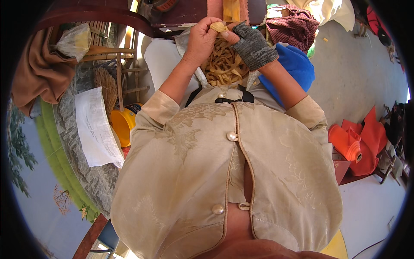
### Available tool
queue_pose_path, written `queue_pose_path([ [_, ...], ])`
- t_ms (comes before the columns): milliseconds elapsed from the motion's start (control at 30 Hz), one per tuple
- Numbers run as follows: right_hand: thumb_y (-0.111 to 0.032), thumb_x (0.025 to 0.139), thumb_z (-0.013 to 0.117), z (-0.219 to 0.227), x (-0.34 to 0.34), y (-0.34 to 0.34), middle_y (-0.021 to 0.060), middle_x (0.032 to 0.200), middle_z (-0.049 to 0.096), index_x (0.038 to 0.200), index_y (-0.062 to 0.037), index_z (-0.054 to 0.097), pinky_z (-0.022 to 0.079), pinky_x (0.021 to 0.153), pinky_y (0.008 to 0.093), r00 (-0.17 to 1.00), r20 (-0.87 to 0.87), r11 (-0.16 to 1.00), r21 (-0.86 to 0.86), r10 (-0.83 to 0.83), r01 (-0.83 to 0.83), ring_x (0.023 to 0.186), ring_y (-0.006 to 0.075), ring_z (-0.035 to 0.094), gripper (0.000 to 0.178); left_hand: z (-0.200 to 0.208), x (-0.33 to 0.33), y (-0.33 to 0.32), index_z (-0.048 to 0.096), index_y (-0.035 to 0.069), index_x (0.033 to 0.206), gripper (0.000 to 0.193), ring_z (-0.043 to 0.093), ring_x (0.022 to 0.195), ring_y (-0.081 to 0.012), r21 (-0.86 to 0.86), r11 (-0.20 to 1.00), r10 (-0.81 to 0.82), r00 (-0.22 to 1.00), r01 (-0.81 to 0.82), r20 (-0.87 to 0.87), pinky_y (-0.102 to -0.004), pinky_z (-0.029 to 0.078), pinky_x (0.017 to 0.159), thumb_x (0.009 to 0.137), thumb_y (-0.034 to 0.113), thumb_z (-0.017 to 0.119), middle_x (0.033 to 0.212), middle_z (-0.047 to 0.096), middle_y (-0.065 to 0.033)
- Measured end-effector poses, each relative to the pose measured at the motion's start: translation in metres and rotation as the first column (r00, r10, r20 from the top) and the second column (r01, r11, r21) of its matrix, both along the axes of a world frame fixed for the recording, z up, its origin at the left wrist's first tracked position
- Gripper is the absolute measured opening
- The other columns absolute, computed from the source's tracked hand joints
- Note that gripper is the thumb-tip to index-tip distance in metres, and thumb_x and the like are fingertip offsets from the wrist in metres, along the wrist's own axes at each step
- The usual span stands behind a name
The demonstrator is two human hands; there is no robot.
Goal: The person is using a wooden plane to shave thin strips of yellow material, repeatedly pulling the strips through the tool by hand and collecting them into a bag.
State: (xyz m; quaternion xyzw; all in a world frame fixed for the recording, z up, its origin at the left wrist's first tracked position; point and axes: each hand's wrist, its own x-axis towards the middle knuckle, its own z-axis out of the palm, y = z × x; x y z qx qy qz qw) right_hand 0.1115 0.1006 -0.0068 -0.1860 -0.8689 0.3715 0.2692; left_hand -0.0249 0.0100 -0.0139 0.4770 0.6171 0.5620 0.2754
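My left hand [201, 42], bare, pinches a small folded bundle of pale yellow strip [218, 27] between thumb and fingertips. My right hand [254, 45], in a grey knitted fingerless glove [258, 48], is closed against the right side of the same bundle, thumb and fingertips at it. Below both hands, a heap of curled tan strips [227, 67] lies in a pale cloth on my lap. What the strips are made of, I cannot tell. Just beyond the hands, a flat yellow-brown wooden piece [231, 11] lies on a pink cloth [214, 8].
A blue cloth [295, 67] and a dark red checked cloth [297, 28] are beside my right arm. To the left stand a bamboo rack [120, 80], a yellow bucket [122, 125] and a hanging white cloth [95, 129]. Orange-red rolled material [347, 144] sits at the right.
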Motion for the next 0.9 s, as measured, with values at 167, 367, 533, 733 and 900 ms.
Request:
queue_pose_path([
  [167,-0.038,0.086,0.051,0.005,0.003,0.019,0.0136,0.071,0.060,0.093,-0.0056,0.061,0.047,0.061,0.0393,0.996,0.081,0.999,0.043,-0.033,0.030,0.067,0.0305,0.060,0.035,0.005,0.006,-0.005,0.055,0.001,0.103,0.018,0.058,0.088,-0.0124,0.018,0.977,-0.159,0.673,0.211,0.722,-0.0273,0.049,0.081,0.090,0.007,0.044,0.095,0.059,-0.0038],
  [367,-0.035,0.081,0.060,0.007,-0.003,0.004,0.0016,0.058,0.050,0.093,-0.0025,0.061,0.038,0.043,0.0238,0.996,0.020,0.500,-0.866,0.082,-0.024,0.051,0.0089,0.050,0.034,-0.008,-0.001,-0.001,0.057,0.001,0.103,0.018,0.056,0.086,-0.0077,0.021,0.995,-0.098,0.952,0.096,0.290,-0.0213,0.046,0.077,0.090,0.008,0.047,0.095,0.061,-0.0021],
  [533,-0.033,0.081,0.062,0.004,-0.008,0.004,0.0002,0.058,0.053,0.090,-0.0026,0.062,0.038,0.045,0.0216,0.996,-0.048,0.553,-0.829,0.069,-0.078,0.052,0.0072,0.048,0.032,-0.010,-0.001,-0.001,0.059,0.000,0.097,0.018,0.056,0.077,-0.0053,0.066,0.996,0.036,0.974,-0.052,0.223,-0.0201,0.046,0.069,0.090,0.015,0.052,0.084,0.062,-0.0021],
  [733,-0.036,0.083,0.058,-0.002,-0.011,0.005,0.0014,0.057,0.052,0.096,-0.0051,0.059,0.037,0.045,0.0225,0.982,-0.093,0.651,-0.758,-0.165,0.038,0.050,0.0078,0.047,0.033,0.016,0.018,-0.002,0.061,0.000,0.094,0.015,0.058,0.068,-0.0070,0.064,0.995,0.068,0.981,-0.081,0.180,-0.0197,0.047,0.064,0.088,0.013,0.055,0.078,0.063,-0.0028],
  [900,-0.040,0.084,0.056,-0.015,0.011,0.041,0.0000,0.052,0.046,0.081,-0.0110,0.056,0.027,0.037,0.0218,0.972,-0.169,0.056,-0.985,-0.162,-0.162,0.040,0.0078,0.037,0.029,0.008,-0.004,0.002,0.062,0.001,0.091,0.012,0.059,0.067,-0.0070,0.044,0.996,0.076,0.996,-0.078,0.042,-0.0199,0.048,0.064,0.086,0.010,0.058,0.075,0.063,-0.0020],
])
